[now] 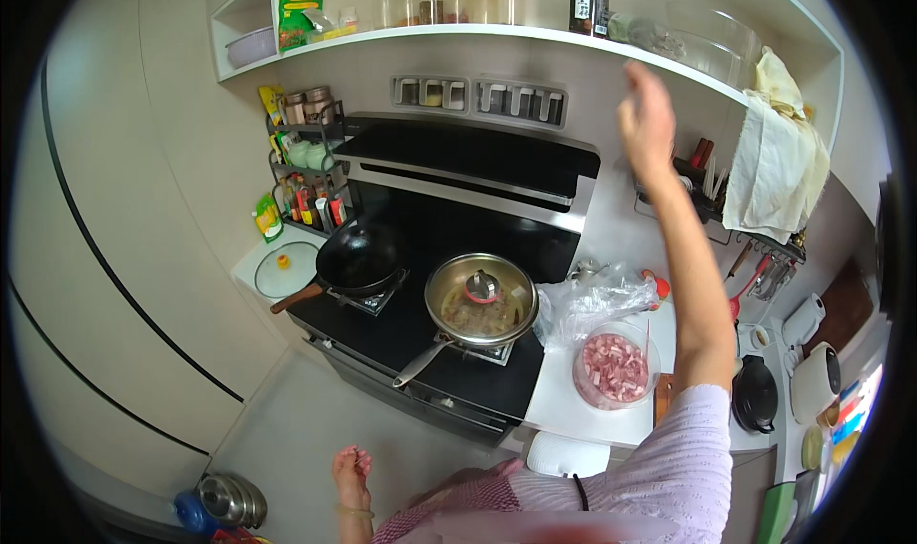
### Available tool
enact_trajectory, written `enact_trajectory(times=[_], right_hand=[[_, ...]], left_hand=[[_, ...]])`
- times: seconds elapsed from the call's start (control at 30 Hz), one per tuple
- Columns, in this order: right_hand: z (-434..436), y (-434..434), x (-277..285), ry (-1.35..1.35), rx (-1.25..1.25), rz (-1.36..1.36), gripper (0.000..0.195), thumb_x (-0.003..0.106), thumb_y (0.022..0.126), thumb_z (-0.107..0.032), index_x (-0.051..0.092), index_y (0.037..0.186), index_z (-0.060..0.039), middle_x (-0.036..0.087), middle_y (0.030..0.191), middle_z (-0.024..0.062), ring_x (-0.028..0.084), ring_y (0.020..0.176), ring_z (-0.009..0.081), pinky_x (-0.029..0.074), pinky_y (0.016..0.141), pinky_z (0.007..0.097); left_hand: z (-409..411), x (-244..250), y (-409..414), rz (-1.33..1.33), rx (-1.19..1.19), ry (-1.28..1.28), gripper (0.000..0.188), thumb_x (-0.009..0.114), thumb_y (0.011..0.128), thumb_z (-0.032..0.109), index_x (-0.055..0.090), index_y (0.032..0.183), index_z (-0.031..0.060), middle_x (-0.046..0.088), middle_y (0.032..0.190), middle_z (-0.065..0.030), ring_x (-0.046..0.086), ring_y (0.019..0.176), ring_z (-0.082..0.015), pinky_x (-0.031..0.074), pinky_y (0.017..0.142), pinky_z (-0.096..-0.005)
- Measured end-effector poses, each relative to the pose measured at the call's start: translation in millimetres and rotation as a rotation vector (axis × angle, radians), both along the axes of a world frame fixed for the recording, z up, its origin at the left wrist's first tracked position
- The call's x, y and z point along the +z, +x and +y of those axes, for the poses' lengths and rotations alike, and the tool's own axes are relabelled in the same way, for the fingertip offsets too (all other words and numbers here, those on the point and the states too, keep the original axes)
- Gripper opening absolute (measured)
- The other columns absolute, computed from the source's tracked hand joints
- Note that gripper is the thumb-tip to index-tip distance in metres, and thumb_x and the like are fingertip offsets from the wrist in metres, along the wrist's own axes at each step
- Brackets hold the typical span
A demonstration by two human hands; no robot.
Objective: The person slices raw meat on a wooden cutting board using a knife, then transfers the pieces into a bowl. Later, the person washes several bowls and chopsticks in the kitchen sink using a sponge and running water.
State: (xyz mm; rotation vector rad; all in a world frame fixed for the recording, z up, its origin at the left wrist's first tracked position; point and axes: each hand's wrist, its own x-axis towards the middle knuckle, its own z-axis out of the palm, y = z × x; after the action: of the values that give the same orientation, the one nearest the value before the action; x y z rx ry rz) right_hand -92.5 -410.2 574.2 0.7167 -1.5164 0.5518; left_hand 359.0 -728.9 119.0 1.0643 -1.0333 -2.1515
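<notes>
My right hand [645, 125] is raised near the front edge of the white shelf [458, 29], below a dark-labelled jar [589, 7]; its fingers are partly blurred, and I cannot tell if they hold anything. Low at the front, my left hand [352, 465] has curled fingers, and whether something small is in them is unclear. A steel frying pan [420, 361] with a glass lid [494, 315] stands on the right burner, food visible through the lid. The black wok [360, 257] on the left burner looks empty. Cut raw meat [615, 367] fills a clear bowl [582, 393] right of the stove.
Left of the wok lie a glass lid [286, 275] and a spice rack [308, 164] with bottles. Clear plastic bags [594, 300] rest behind the meat bowl. A pale cloth [774, 164] hangs from the shelf at right, above hanging utensils [774, 275]. Steel pots [233, 499] stand low at left.
</notes>
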Motion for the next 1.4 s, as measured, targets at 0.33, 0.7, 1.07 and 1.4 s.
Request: enact_trajectory(times=[0.33,0.7,1.07,1.4], right_hand=[[-179.0,251.6,-331.1,0.576,0.968,-1.434,0.016,0.054,0.093,-0.013,0.065,0.091,-0.0006,0.065,0.067,0.0077,0.061,0.052,0.0143,0.049,0.05,0.0289],[-251.3,488.6,-488.0,1.52,1.24,-1.509,0.025,0.059,0.093,-0.021,0.063,0.08,-0.0005,0.061,0.061,0.007,0.058,0.051,0.0125,0.047,0.049,0.0274],[-272.5,559.5,-606.9,1.886,1.616,-1.024,0.018,0.062,0.085,-0.019,0.06,0.084,-0.0014,0.064,0.063,0.0069,0.06,0.053,0.0134,0.049,0.05,0.0283],[-232.3,692.7,-571.3,2.33,1.525,-0.901,0.027,0.068,0.078,-0.021,0.054,0.062,-0.0047,0.064,0.06,0.0073,0.06,0.05,0.0131,0.048,0.048,0.0279]], left_hand=[[17.8,-22.4,89.3,0.032,0.038,0.048,0.024,0.058,0.092,0.024,0.059,0.107,0.0064,0.063,0.096,-0.0063,0.061,0.085,-0.0174,0.049,0.076,-0.0293],[65.7,-52.6,322.9,-0.141,0.725,0.12,0.021,0.054,0.095,0.021,0.059,0.107,0.0047,0.065,0.093,-0.0057,0.063,0.08,-0.014,0.05,0.07,-0.0247],[252.8,-24.8,366.5,-0.125,1.4,0.28,0.016,0.05,0.096,0.015,0.059,0.103,0.0038,0.066,0.087,-0.0052,0.064,0.074,-0.0129,0.051,0.066,-0.0242],[350.9,-17.5,421.9,0.081,1.723,0.256,0.017,0.055,0.095,0.018,0.06,0.104,0.0047,0.067,0.089,-0.0057,0.065,0.075,-0.0124,0.052,0.064,-0.0223]])
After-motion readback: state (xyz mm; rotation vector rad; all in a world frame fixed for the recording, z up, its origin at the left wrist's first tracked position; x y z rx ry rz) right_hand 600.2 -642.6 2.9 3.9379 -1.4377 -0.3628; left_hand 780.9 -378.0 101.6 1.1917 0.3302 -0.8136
